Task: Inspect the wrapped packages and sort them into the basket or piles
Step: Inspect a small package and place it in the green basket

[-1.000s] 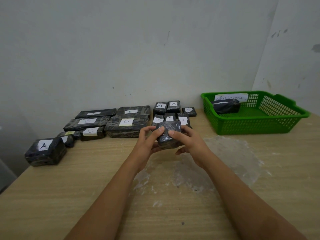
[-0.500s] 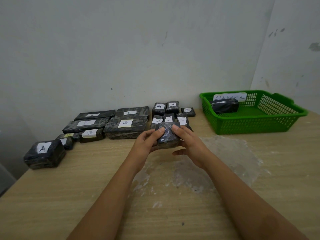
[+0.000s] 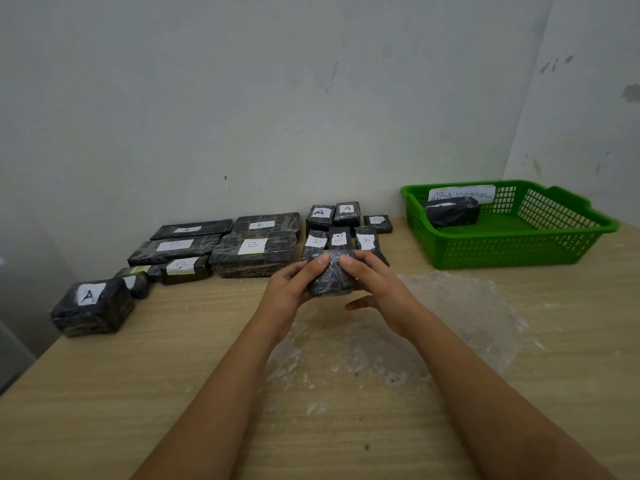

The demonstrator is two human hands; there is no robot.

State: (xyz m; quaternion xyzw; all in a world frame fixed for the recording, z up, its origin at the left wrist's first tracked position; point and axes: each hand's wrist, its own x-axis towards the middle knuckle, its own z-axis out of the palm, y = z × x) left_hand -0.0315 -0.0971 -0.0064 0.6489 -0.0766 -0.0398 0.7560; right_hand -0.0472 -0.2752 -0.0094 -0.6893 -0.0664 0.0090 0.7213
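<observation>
Small black package (image 3: 330, 276) gripped between left hand (image 3: 289, 289) and right hand (image 3: 375, 284), thumbs pressed on top, raised above mid-table (image 3: 104, 393). Labelled piles (image 3: 254, 251) along the far edge; green basket (image 3: 502, 247) at the far right corner, one package inside.

Your view is dim and evenly lit, with soft, faint shadows under your forearms on the worktop (image 3: 104, 393). The wide lens bows the wall (image 3: 242, 98) corner and edges. Distant labels look soft; plastic wrap shows mild glare.
</observation>
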